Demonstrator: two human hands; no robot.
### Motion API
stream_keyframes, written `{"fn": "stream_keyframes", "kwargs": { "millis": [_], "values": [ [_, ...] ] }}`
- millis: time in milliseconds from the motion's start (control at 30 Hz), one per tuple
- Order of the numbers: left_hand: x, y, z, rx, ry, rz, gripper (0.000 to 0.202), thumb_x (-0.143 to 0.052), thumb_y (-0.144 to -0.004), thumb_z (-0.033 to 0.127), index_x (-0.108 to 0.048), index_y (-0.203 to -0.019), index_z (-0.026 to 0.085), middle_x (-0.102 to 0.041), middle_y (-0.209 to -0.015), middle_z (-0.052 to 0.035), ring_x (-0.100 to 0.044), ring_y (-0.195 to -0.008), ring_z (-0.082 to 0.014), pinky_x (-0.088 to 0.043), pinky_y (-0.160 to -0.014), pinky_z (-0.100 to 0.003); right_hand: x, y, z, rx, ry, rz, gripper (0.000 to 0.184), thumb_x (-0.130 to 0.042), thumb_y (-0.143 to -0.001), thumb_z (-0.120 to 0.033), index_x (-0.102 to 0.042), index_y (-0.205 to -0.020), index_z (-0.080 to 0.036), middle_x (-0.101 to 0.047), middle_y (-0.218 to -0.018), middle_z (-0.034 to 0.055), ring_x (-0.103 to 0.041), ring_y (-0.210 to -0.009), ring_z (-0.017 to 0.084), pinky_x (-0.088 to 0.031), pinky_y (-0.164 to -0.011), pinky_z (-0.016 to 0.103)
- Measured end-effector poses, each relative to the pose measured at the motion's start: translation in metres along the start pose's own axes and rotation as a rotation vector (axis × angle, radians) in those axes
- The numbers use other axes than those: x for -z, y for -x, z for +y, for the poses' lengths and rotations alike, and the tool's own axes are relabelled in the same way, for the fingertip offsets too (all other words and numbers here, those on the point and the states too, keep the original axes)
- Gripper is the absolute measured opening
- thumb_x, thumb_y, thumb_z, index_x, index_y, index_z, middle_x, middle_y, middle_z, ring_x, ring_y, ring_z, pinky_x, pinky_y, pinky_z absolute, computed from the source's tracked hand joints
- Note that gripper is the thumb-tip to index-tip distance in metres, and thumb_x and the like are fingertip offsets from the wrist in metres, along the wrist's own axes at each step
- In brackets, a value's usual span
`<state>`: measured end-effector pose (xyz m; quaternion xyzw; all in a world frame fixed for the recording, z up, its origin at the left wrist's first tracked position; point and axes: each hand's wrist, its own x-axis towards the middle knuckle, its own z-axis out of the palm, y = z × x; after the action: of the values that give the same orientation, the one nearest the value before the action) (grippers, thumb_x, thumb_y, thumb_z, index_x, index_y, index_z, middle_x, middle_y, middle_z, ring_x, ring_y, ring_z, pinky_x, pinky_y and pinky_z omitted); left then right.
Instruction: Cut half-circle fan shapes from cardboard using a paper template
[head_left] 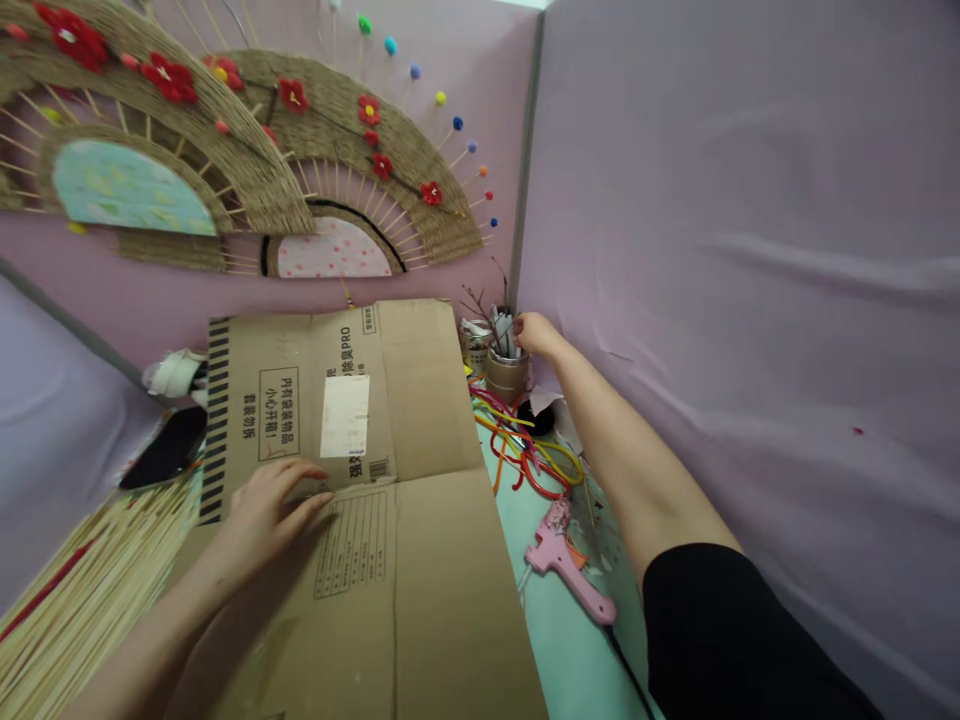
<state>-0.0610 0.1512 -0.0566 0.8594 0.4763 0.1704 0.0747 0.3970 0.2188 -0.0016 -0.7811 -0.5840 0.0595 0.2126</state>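
Note:
A flattened cardboard box point(420, 480) with printed labels covers the middle of the table. My left hand point(271, 500) lies flat on its left part, fingers stretched out and holding nothing. My right hand point(534, 332) reaches to the back right corner, over a brown cup point(507, 374) that holds pens or tools. Its fingers are closed around something in the cup that I cannot make out. My right arm in a black sleeve crosses the right side of the table.
A pink glue gun point(566, 565) lies on the pale green table right of the cardboard. Red, yellow and orange pipe cleaners point(525, 450) sprawl behind it. A bundle of thin sticks point(82, 600) lies at the left. Woven fan decorations point(247, 150) hang on the pink wall.

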Motion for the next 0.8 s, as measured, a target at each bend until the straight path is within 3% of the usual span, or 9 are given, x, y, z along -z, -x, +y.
{"fn": "stream_keyframes", "kwargs": {
  "millis": [167, 367, 567, 667, 800],
  "values": [
    [0.001, -0.006, 0.009, 0.005, -0.022, -0.019, 0.036, -0.049, -0.08, 0.056, -0.063, -0.094, 0.025, -0.067, -0.106, -0.0061, -0.055, -0.108, -0.0289, -0.04, -0.094, -0.044, 0.013, 0.005, 0.0, -0.018, 0.096, 0.018, 0.022, -0.057, -0.092, -0.029, -0.066, -0.103, -0.013, -0.068, -0.109, 0.0087, -0.063, -0.103, 0.02, -0.047, -0.094, 0.041],
    [0.002, -0.003, 0.01, -0.011, -0.013, -0.001, 0.036, -0.05, -0.081, 0.057, -0.062, -0.095, 0.026, -0.065, -0.107, -0.006, -0.054, -0.11, -0.0288, -0.039, -0.095, -0.044, 0.028, 0.042, 0.006, -0.025, 0.167, 0.006, 0.029, -0.052, -0.087, -0.008, -0.068, -0.111, -0.008, -0.067, -0.116, 0.021, -0.06, -0.114, 0.028, -0.044, -0.095, 0.032],
    [0.001, 0.01, 0.005, -0.021, 0.014, -0.014, 0.035, -0.052, -0.081, 0.056, -0.064, -0.093, 0.025, -0.065, -0.107, -0.0063, -0.055, -0.108, -0.0286, -0.039, -0.095, -0.045, 0.032, 0.086, 0.012, -0.031, 0.196, -0.064, 0.019, -0.062, -0.083, -0.013, -0.073, -0.098, -0.014, -0.072, -0.105, 0.0154, -0.064, -0.106, 0.028, -0.046, -0.092, 0.033],
    [0.003, 0.017, 0.004, -0.018, 0.01, -0.011, 0.035, -0.051, -0.082, 0.056, -0.064, -0.094, 0.026, -0.065, -0.107, -0.0057, -0.055, -0.108, -0.0282, -0.04, -0.095, -0.044, 0.032, 0.078, 0.007, -0.028, 0.169, -0.034, 0.02, -0.059, -0.087, -0.016, -0.071, -0.103, -0.013, -0.069, -0.111, 0.0154, -0.062, -0.11, 0.026, -0.045, -0.095, 0.034],
    [0.008, 0.031, -0.002, -0.001, 0.012, 0.01, 0.036, -0.049, -0.083, 0.056, -0.065, -0.095, 0.026, -0.065, -0.107, -0.0056, -0.057, -0.107, -0.0276, -0.042, -0.093, -0.043, 0.025, 0.041, -0.003, -0.065, 0.097, 0.027, 0.031, -0.056, -0.093, -0.029, -0.059, -0.12, -0.014, -0.062, -0.122, 0.0105, -0.06, -0.11, 0.022, -0.048, -0.095, 0.043]
  ]
}}
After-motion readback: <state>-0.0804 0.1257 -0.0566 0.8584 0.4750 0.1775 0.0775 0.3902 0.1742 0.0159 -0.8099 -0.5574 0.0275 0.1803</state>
